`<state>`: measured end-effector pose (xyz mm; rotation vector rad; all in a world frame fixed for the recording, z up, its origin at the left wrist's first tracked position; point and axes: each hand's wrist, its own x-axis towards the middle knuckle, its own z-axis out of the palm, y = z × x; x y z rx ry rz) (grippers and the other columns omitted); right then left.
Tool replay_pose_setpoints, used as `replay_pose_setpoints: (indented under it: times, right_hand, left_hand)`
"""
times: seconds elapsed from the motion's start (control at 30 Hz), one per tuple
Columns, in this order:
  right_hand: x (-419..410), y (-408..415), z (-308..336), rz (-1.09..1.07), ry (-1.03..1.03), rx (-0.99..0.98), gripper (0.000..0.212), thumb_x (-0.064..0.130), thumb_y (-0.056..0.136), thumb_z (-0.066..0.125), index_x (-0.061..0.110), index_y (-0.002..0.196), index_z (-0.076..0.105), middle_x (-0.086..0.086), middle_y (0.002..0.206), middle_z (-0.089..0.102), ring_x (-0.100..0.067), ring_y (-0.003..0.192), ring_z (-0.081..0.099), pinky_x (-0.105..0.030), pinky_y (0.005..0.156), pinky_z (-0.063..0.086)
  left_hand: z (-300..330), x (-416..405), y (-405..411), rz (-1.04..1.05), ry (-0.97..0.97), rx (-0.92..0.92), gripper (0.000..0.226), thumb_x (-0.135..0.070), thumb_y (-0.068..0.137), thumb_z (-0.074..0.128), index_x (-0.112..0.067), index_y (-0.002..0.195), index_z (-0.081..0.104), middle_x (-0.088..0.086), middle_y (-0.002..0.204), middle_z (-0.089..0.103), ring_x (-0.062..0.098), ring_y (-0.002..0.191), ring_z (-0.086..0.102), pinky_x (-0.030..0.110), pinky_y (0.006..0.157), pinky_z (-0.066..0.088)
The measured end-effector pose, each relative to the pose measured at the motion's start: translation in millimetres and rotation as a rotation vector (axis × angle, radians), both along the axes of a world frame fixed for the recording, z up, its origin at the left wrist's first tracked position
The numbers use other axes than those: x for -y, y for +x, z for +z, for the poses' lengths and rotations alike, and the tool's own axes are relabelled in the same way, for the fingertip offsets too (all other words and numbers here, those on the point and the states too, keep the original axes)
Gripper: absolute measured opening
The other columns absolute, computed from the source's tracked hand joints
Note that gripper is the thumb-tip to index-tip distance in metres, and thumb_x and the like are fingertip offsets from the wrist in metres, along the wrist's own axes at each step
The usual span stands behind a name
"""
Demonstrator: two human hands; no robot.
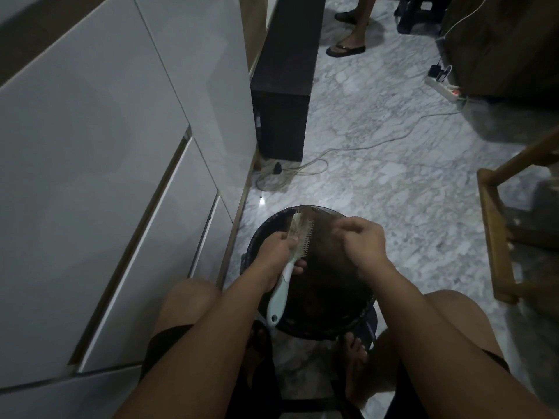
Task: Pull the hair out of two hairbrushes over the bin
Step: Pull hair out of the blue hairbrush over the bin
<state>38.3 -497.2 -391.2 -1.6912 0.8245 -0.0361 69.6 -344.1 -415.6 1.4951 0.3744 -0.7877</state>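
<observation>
Overhead, the left hand grips a pale-green plastic hairbrush over the round black bin. Just right, the right hand has curled fingers, perhaps pinching hair; too dim to tell.

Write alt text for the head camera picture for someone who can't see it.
Seated over a round black bin, a person grips a pale green hairbrush in the left hand while the right hand pinches hair beside its bristles. White cabinets stand left; marble floor beyond.

Left hand grip curled closed; right hand fingers curled, pinching; forearms converging.
</observation>
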Motion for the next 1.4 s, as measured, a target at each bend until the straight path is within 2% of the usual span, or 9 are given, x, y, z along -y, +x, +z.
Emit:
replay_pose_setpoints:
  times: [0.17, 0.37, 0.47, 0.57, 0.77, 0.9, 1.03, 1.13, 1.4]
  right_hand:
    - [23.2, 3.9, 11.2, -0.435, 0.324, 0.028, 0.024, -0.009, 0.083, 0.056, 0.003, 0.099, 0.071, -0.011, 0.073, 0.062, -0.016, 0.057, 0.056, -0.024, 0.054, 0.048]
    - [5.0, -0.9, 7.5, -0.009, 0.138, -0.019, 0.018, 0.008, 0.081, 0.07, 0.018, 0.097, 0.071, -0.003, 0.078, 0.069, -0.013, 0.064, 0.063, -0.023, 0.054, 0.05]
    - [-1.6, -2.9, -9.0, 0.202, -0.085, -0.018, 0.019, 0.021, 0.077, 0.077, 0.029, 0.094, 0.073, 0.002, 0.091, 0.074, -0.011, 0.083, 0.068, -0.028, 0.075, 0.054]
    - [3.3, 0.3, -18.0, 0.125, -0.218, -0.04, 0.011, 0.017, 0.079, 0.073, 0.021, 0.088, 0.079, -0.001, 0.089, 0.076, -0.017, 0.089, 0.069, -0.033, 0.089, 0.055]
    - [15.3, 5.7, -12.2, -0.173, -0.043, 0.032, 0.01, 0.011, 0.084, 0.068, 0.019, 0.082, 0.073, -0.004, 0.091, 0.073, -0.022, 0.092, 0.069, -0.033, 0.089, 0.055]
    - [6.0, 0.2, -6.4, 0.051, -0.001, 0.03, 0.013, 0.014, 0.083, 0.071, 0.026, 0.087, 0.072, -0.002, 0.093, 0.074, -0.016, 0.086, 0.068, -0.033, 0.084, 0.056]
    - [-2.0, -6.1, -11.3, 0.34, -0.306, 0.02, 0.024, 0.014, 0.079, 0.076, 0.022, 0.102, 0.076, 0.001, 0.094, 0.074, -0.01, 0.086, 0.066, -0.025, 0.084, 0.051]
    - [-1.4, -4.0, -14.9, 0.323, -0.409, 0.033, 0.017, 0.009, 0.08, 0.072, 0.019, 0.092, 0.079, 0.0, 0.095, 0.076, -0.014, 0.091, 0.068, -0.03, 0.089, 0.054]
    - [4.7, 1.9, -8.9, 0.1, -0.159, 0.028, 0.018, 0.008, 0.085, 0.068, 0.023, 0.076, 0.066, 0.009, 0.072, 0.068, -0.011, 0.067, 0.065, -0.033, 0.076, 0.055]
  left_hand:
    - [1.2, -3.2, 1.2, 0.004, 0.045, -0.014, 0.015, -0.012, 0.1, 0.045, -0.007, 0.112, 0.052, 0.015, 0.096, 0.06, 0.024, 0.062, 0.062, 0.027, 0.043, 0.049]
    - [-2.8, -1.6, -4.5, -0.147, 0.122, 0.096, 0.02, -0.028, 0.098, 0.052, -0.012, 0.105, 0.062, 0.015, 0.1, 0.068, 0.022, 0.059, 0.065, 0.026, 0.046, 0.048]
    - [-4.4, -2.4, -8.6, -0.197, 0.137, 0.122, 0.019, -0.031, 0.095, 0.056, -0.016, 0.1, 0.066, 0.009, 0.093, 0.07, 0.02, 0.057, 0.066, 0.025, 0.047, 0.048]
    - [-5.9, -5.2, -9.2, -0.249, 0.183, 0.125, 0.021, -0.034, 0.094, 0.058, -0.016, 0.102, 0.066, 0.009, 0.097, 0.07, 0.018, 0.058, 0.068, 0.026, 0.048, 0.049]
    - [-5.0, -7.2, -7.3, -0.214, 0.193, 0.09, 0.02, -0.031, 0.095, 0.056, -0.014, 0.101, 0.065, 0.01, 0.094, 0.069, 0.019, 0.057, 0.066, 0.026, 0.047, 0.048]
    - [0.6, -1.6, -6.1, -0.177, 0.116, 0.024, 0.014, -0.012, 0.089, 0.054, -0.013, 0.096, 0.066, 0.016, 0.09, 0.067, 0.025, 0.057, 0.065, 0.028, 0.046, 0.047]
    - [3.8, 1.2, -7.8, -0.221, 0.085, 0.015, 0.023, 0.0, 0.082, 0.051, -0.01, 0.092, 0.068, 0.019, 0.089, 0.066, 0.026, 0.057, 0.065, 0.027, 0.045, 0.049]
    - [4.2, 0.0, -10.5, -0.238, 0.078, 0.012, 0.02, 0.001, 0.085, 0.053, -0.011, 0.09, 0.069, 0.017, 0.086, 0.066, 0.025, 0.059, 0.064, 0.027, 0.047, 0.05]
    - [1.9, -0.9, -9.2, -0.199, 0.063, -0.002, 0.044, 0.016, 0.075, 0.052, -0.009, 0.108, 0.067, 0.021, 0.098, 0.064, 0.024, 0.07, 0.065, 0.027, 0.051, 0.054]
